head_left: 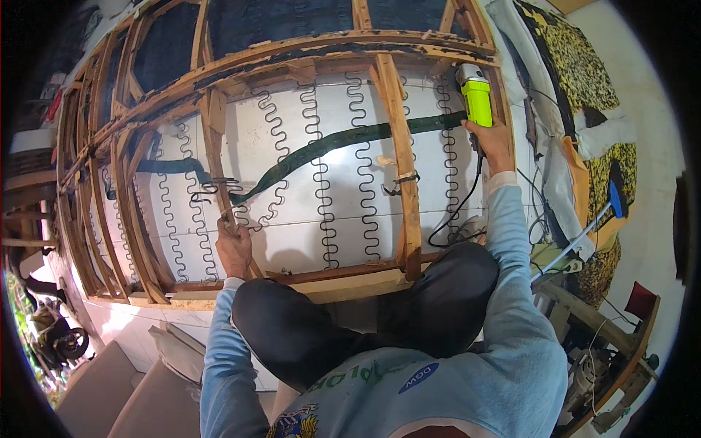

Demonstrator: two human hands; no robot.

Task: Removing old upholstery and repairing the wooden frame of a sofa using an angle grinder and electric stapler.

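My right hand [491, 144] is wrapped round the lower end of a neon-yellow angle grinder [477, 102]. The grinder's silver head points away from me, by the far right corner of a wooden sofa frame [350, 286]; a black cord trails from it. At the left, my left hand [234, 252] is closed round a wooden slat [213, 142] that crosses the frame. Just beyond that hand, several dark loops of spring wire [215, 187] cluster on the slat. A dark green webbing strap [328, 144] runs across wavy steel springs [319, 160].
Dark fabric [285, 25] backs the far part of the frame. On the right lie yellow-black patterned cloth [573, 55], a blue-headed broom [617, 201] and a wooden stand [584, 310]. Beige cushioned pieces [157, 394] stand at lower left.
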